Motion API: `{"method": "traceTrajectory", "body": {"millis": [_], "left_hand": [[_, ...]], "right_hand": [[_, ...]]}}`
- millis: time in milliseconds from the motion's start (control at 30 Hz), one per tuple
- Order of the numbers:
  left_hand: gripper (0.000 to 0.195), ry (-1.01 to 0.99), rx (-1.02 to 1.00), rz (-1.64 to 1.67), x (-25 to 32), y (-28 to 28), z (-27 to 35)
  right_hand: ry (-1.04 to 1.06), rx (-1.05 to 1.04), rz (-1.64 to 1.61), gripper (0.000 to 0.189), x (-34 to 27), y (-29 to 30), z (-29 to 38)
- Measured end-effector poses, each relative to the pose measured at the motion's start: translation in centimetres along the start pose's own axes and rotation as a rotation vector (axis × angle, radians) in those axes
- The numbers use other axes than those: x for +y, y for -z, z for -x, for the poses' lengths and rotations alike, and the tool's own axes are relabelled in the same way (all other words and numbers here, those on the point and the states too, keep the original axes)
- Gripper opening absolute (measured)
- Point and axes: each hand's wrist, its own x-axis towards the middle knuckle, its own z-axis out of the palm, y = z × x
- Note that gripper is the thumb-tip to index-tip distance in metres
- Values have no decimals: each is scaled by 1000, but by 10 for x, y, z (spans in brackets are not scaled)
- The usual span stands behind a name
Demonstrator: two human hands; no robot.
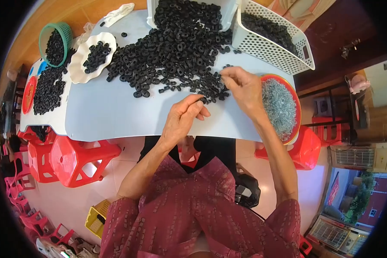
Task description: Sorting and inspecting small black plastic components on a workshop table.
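My left hand point(183, 115) pinches a small black plastic part point(203, 100) between thumb and forefinger, just above the table's near side. To its right, my right hand point(242, 88) has thumb and forefinger drawn together at the edge of the smaller black plastic pieces point(209, 84). Whether a piece is between those fingertips cannot be made out. Behind both hands spreads a large heap of black ring-like plastic parts point(171, 48). A red round tray point(298, 108) full of small shiny metal or clear pieces point(279, 108) lies beside my right wrist.
A white perforated basket point(264, 45) and a white bin point(229, 19) hold black parts at the back. On the left are a scalloped plate point(77, 69), a green basket point(64, 35) and more black parts point(48, 93). Red plastic stools point(74, 158) flank the table point(116, 119).
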Motion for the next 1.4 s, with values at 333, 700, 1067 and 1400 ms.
{"method": "traceTrajectory", "body": {"millis": [333,700,1067,1400], "left_hand": [[32,-52,-17,-4,5,1,-3],[29,9,-38,64,9,-3,-3],[31,124,-65,263,2,-4,2],[28,216,-13,442,8,-9,7]], "right_hand": [[-163,83,-149,11,0,10,-7],[-134,-97,-339,10,-17,-12,25],[-63,-65,-361,9,-17,-24,41],[-33,108,-501,15,-8,-50,63]]}}
